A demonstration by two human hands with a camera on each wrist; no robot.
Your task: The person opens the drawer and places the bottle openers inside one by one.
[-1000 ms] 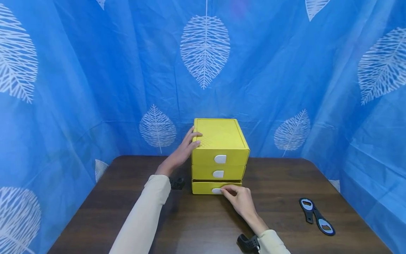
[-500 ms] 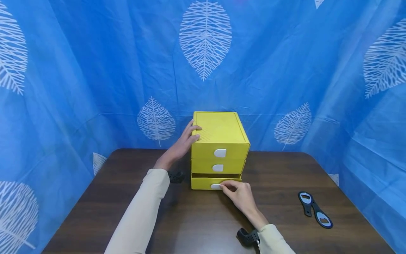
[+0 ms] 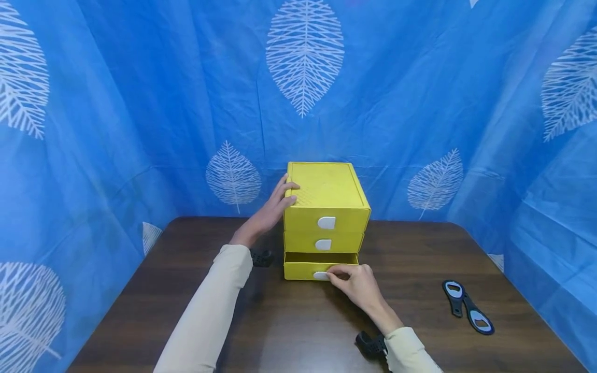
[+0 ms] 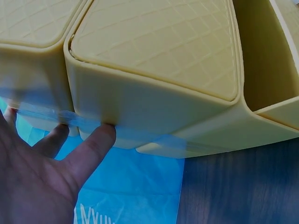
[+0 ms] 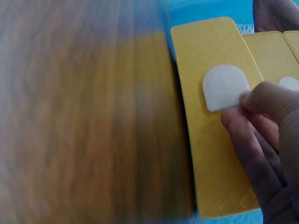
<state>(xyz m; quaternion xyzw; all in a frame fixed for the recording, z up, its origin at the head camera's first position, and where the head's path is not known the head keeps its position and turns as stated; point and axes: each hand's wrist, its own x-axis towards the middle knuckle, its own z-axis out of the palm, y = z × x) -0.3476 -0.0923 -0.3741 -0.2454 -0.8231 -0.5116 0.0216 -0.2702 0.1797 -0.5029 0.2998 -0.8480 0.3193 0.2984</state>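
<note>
A yellow three-tier drawer cabinet [image 3: 328, 186] stands at the middle of the table, each drawer front bearing a white tab. Its bottom drawer [image 3: 298, 270] is pulled partway out, the two above it closed. My right hand [image 3: 360, 286] pinches the white tab handle [image 3: 320, 275] of that drawer between thumb and fingers, seen close up in the right wrist view on the handle [image 5: 225, 88]. On the cabinet's top left edge rests my left hand [image 3: 268, 210], fingers spread. In the left wrist view, the fingertips of that hand [image 4: 44, 172] touch the cabinet's side.
Two black bottle openers [image 3: 468, 306] lie close together on the right of the brown wooden table [image 3: 196, 290]. A blue curtain [image 3: 373, 103] with white leaf prints hangs behind the table and along both sides.
The bottom drawer has slid farther out toward me, with my right hand holding its handle throughout. My left hand stays at the cabinet's top left edge. The head view has tilted slightly downward.
</note>
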